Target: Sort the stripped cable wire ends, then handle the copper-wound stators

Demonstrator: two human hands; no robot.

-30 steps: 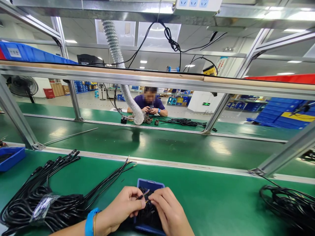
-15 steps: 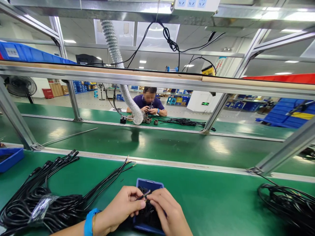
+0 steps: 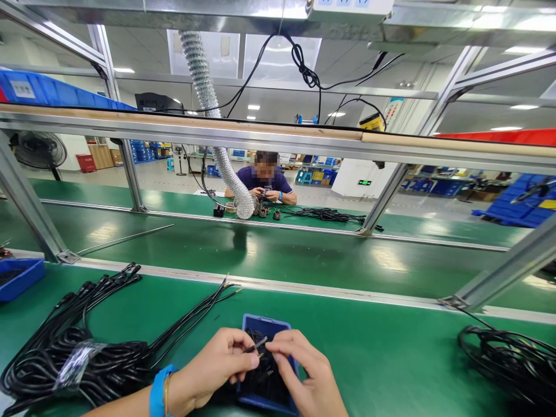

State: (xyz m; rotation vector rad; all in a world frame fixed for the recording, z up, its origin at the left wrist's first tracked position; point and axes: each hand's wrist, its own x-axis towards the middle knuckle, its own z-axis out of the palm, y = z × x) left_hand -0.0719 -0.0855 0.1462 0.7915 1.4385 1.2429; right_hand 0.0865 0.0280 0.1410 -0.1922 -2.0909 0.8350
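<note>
My left hand (image 3: 226, 362), a blue band at its wrist, pinches a thin black cable end (image 3: 255, 346) between thumb and fingertips. Fine stripped wires, one of them yellowish, stick out of it to the right. Beside the wire tips is my right hand (image 3: 304, 368), its thumb and fingers drawn together; whatever lies between them is too small to make out. Under both hands stands a blue bin (image 3: 267, 319) holding small black pieces. Left of my left hand, a bundle of black cables (image 3: 99, 368) lies on the green table, bound with clear wrap, its wire ends pointing toward the back.
At the right edge lies a coil of black cable (image 3: 508, 359). A second blue bin (image 3: 26, 284) sits at far left. Metal frame posts (image 3: 499, 272) rise behind the table. Across from me a person (image 3: 264, 179) works below a silver duct hose (image 3: 226, 168).
My right hand has shifted slightly right, its fingertips drawing back from the wires. My left hand keeps its hold on the cable end. The view has tilted very slightly.
</note>
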